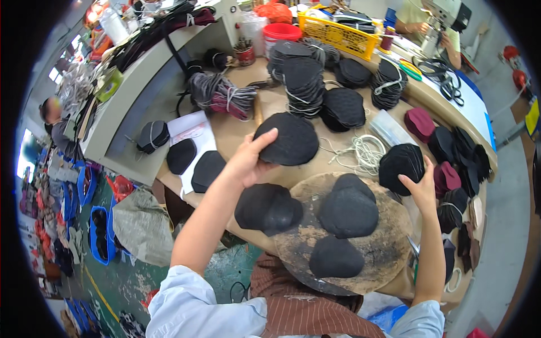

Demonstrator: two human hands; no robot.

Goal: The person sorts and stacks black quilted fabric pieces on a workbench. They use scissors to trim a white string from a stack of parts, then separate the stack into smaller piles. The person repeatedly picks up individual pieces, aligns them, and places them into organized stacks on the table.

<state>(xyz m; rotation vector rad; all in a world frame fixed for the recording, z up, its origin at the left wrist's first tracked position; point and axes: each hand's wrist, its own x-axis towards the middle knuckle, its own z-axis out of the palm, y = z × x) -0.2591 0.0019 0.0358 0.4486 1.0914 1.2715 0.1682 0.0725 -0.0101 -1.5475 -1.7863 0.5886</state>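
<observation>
Hands apart: left hand (245, 163) pinches black oval fabric piece (287, 139) by its edge above the surface (236, 132), right hand (420, 188) w/ fingers closed on black stack (401, 163) beside round worn board (389, 248).

Three black fabric pieces (348, 209) on one round board (394, 242), five tied black bundles (304, 84).

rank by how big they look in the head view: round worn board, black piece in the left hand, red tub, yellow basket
1. round worn board
2. yellow basket
3. black piece, held by the left hand
4. red tub
The basket and black piece look close; the basket sits farther away.
</observation>
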